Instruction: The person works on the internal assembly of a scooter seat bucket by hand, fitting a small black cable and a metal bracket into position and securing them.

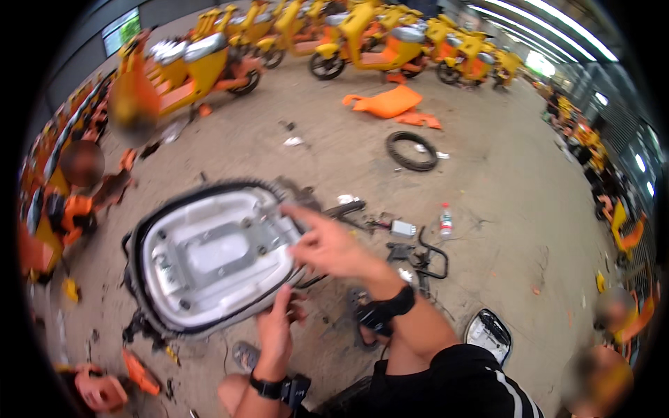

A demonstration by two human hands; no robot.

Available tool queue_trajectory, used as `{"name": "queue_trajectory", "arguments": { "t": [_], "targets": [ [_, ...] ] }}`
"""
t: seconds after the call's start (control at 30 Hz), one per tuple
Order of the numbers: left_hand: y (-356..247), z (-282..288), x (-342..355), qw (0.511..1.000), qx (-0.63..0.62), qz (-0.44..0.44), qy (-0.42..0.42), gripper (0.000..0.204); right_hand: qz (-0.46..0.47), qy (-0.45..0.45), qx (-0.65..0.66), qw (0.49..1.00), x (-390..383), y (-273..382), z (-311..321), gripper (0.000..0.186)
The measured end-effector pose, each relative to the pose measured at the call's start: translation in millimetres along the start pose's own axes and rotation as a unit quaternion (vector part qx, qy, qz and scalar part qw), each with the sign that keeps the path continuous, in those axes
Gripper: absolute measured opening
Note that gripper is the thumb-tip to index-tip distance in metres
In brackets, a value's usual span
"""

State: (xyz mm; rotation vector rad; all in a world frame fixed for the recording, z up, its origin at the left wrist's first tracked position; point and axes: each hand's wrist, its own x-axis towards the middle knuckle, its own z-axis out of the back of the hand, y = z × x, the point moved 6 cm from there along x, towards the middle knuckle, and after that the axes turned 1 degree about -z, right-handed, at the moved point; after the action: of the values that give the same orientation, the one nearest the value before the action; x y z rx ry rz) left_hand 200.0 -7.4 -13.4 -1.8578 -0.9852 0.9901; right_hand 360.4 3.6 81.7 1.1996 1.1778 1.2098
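An upturned scooter seat (155, 289) lies in front of me, its white hollow underside facing up. A grey metal plate (233, 270) is fixed inside it, and a black edging runs around the rim. At the seat's right end, my right hand (333, 245) has its index finger stretched over the rim; motion blurs its fingertips. My left hand (277, 327) is beside the near right edge, thumb up and fingers loosely apart. Neither hand visibly grips anything. What bears the seat from below is mostly hidden.
Beyond the seat lie a black tyre (412, 151) and an orange body panel (390, 102). Black metal brackets (425, 259), a grey box (403, 228) and a plastic bottle (446, 219) are to the right. Another seat (490, 337) lies near my leg. Yellow scooters (362, 42) line the back.
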Motion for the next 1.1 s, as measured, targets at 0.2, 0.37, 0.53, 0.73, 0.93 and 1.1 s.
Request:
{"name": "queue_trajectory", "arguments": {
  "t": [0.2, 0.37, 0.53, 0.73, 0.93, 1.1],
  "targets": [
    [5.8, 4.3, 3.3, 1.0, -0.011, 0.014, -0.002, 0.034, -0.025, -0.155, -0.08, 0.984, 11.8, -43.6, 63.1, 0.021],
    [4.1, 4.4, 2.3, 1.0, -0.008, 0.012, 0.011, 0.036, -0.043, -0.148, 0.007, 0.988, 14.8, -57.8, 72.1, 0.02],
    [4.2, 4.0, 2.1, 1.0, -0.011, 0.018, 0.003, 0.035, -0.074, -0.14, 0.001, 0.987, 23.3, -73.4, 72.6, 0.02],
    [2.4, 8.2, 0.9, 1.0, -0.008, 0.014, -0.008, 0.034, -0.101, -0.159, -0.049, 0.981, 33.9, -82.1, 72.2, 0.023],
    [3.3, 2.4, 1.7, 1.0, -0.023, 0.016, -0.008, 0.03, 0.033, -0.233, -0.308, 0.922, 38.0, -74.8, 90.5, 0.039],
    [-0.7, 2.0, 0.7, 1.0, 0.009, -0.009, -0.021, 0.038, -0.032, -0.218, -0.341, 0.914, 32.2, -54.5, 78.5, 0.037]
  ]
}}
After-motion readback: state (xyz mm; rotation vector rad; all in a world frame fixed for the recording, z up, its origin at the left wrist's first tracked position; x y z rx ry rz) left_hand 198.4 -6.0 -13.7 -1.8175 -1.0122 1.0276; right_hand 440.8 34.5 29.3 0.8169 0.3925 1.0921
